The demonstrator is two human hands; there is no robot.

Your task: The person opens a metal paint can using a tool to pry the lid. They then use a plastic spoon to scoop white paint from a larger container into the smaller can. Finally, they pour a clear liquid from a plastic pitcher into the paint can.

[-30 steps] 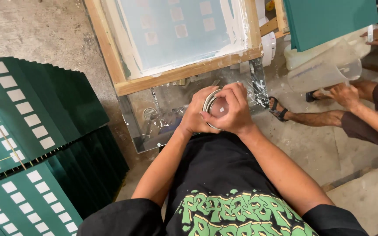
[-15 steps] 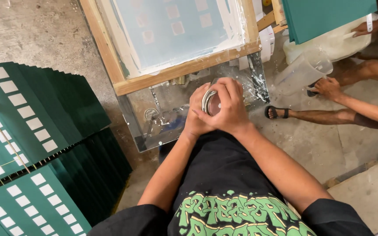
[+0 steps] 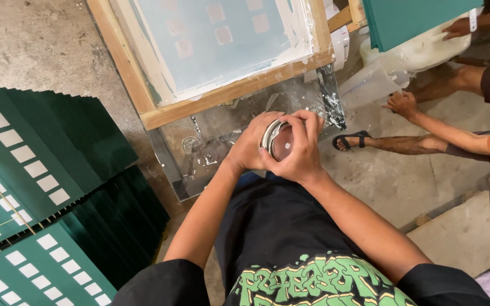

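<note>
- Green sheets [image 3: 35,187] with white squares fan across the left of the frame.
- A wood-framed screen [image 3: 216,51] fills the top centre, its lower rail just above the hands.
- A smeared glass plate [image 3: 211,150] lies under it, behind the hands.
- A co-worker's arm [image 3: 449,133] and sandalled foot [image 3: 350,140] reach in at the right, near a plastic jug [image 3: 370,85].
- Left hand [image 3: 250,147] and right hand [image 3: 299,153] close around a round tin [image 3: 279,141] at centre, fingers wrapping its rim.
</note>
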